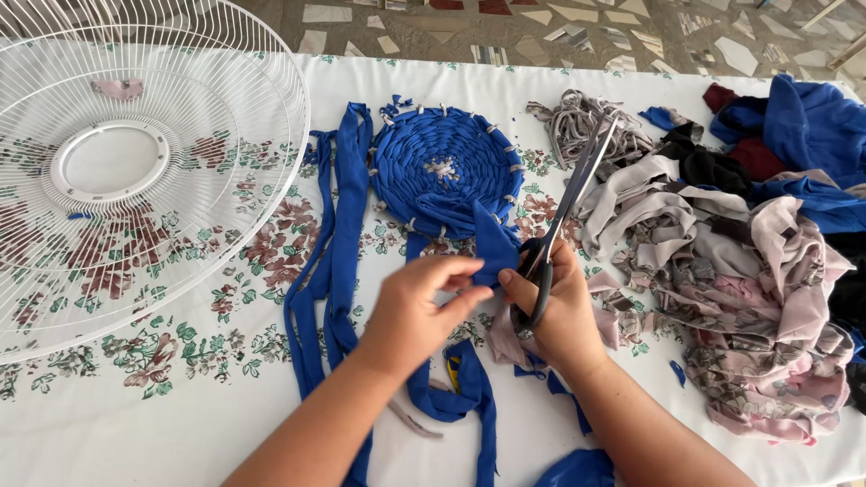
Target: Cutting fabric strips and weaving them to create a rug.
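A round woven blue mat [445, 167] of fabric strips lies on the flowered tablecloth [216, 361]. A blue fabric strip [493, 243] runs from its near edge toward me. My left hand [419, 302] pinches that strip just below the mat. My right hand [559, 302] also touches the strip and holds black-handled scissors [568, 194], blades pointing up and away to the right. More of the blue strip [469, 397] trails down between my forearms.
A white wire fan guard [135, 162] covers the table's left. Long blue strips [338, 243] lie left of the mat. Grey cut strips [586, 126] and a heap of pink, grey, blue and black cloth [758, 261] fill the right side.
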